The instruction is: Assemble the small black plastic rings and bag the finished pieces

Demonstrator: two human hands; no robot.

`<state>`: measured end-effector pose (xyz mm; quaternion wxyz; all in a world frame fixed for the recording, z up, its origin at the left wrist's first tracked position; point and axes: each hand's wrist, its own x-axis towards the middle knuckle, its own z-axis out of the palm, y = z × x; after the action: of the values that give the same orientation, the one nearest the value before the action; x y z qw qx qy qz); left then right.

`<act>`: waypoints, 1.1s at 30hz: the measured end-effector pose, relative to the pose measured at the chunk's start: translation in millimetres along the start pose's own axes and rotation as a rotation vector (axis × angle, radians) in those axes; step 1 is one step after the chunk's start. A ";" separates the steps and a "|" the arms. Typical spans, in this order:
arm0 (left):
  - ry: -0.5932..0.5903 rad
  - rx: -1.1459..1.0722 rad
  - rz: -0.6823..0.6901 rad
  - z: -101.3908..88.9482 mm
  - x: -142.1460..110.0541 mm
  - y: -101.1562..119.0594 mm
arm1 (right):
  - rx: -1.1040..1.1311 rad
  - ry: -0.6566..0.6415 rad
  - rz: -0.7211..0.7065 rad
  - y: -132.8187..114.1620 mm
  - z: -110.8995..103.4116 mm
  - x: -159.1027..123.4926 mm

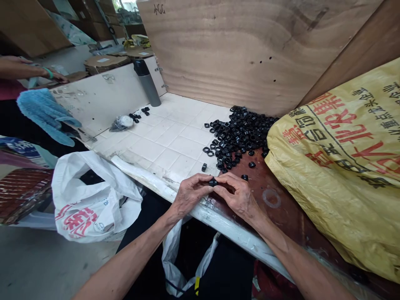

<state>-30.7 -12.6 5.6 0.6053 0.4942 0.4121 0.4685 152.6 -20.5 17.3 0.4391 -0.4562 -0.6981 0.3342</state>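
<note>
Between the fingertips of both hands sits a small black plastic ring-like part [213, 182], held near the table's front edge. My left hand [191, 192] pinches it from the left, thumb below and index finger above. On the other side my right hand [238, 193] pinches the same part with thumb and index finger. The fingers cover much of it, so its full shape is hidden. Just beyond the hands lies a heap of black plastic rings [242, 131], with a few loose pieces [204, 167] around its edge.
A yellow printed sack [340, 166] bulges on the right. Wooden board [237, 50] closes off the back. A grey bottle [148, 83] stands at the far left corner, near a small plastic bag [121, 123]. White bag [93, 200] hangs left; another person's arm [28, 71] is beyond.
</note>
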 end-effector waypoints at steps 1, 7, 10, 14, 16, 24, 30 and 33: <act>-0.001 0.010 0.016 -0.1 -0.1 0.9 | 0.002 0.013 0.003 -1.0 0.3 -0.1; -0.013 0.093 0.038 -3.6 1.2 3.9 | -0.002 0.056 -0.049 -6.4 1.4 -0.2; -0.019 0.003 -0.039 -4.3 2.4 2.6 | -0.018 0.079 -0.053 -7.2 2.0 -0.3; -0.049 -0.095 -0.052 -3.1 2.0 0.6 | 0.013 0.093 0.030 -1.5 6.4 -2.6; -0.049 -0.092 0.002 -2.2 0.9 0.1 | 0.011 0.105 0.054 1.8 9.1 -3.9; -0.077 0.117 0.279 -0.4 -1.2 0.3 | -0.189 0.063 -0.007 -3.7 10.0 -5.0; -0.093 0.012 0.135 1.7 -1.4 0.4 | -0.128 -0.033 0.031 -8.8 1.5 -3.4; -0.082 0.015 0.116 1.2 -2.6 -0.8 | -0.162 -0.046 0.064 -7.8 1.6 -3.0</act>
<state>-30.0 -15.5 5.1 0.5897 0.5405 0.3612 0.4792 149.0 -26.2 22.5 0.3737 -0.5044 -0.7179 0.3010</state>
